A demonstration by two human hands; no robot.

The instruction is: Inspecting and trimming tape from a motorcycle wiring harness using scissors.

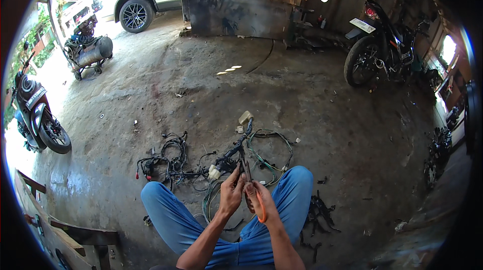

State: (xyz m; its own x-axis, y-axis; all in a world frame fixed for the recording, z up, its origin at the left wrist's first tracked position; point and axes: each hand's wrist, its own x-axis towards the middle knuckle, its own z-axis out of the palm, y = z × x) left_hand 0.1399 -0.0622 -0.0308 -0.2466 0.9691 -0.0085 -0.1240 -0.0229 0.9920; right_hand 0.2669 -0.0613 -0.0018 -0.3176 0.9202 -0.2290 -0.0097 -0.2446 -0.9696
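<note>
A dark wiring harness (229,157) lies on the floor between my bent knees, its taped trunk rising towards my hands. My left hand (232,189) is closed, pinching the dark end of that harness. In my closed right hand (260,197) is an orange-handled hand tool (262,208) with narrow metal jaws; whether it is pliers or scissors I cannot tell. Its jaws point away from me, right beside my left fingertips. A cream connector (214,172) sits just left of my hands, and a pale connector block (245,117) is at the harness's far end. Fingers hide the exact point of contact.
Coiled black wires (173,154) lie left, and green wires (271,134) loop right. Black scraps (320,212) are beside my right knee. A motorcycle (385,43) stands far right, a scooter (40,109) left, an air compressor (90,51) behind it. A wooden bench (83,235) is near left.
</note>
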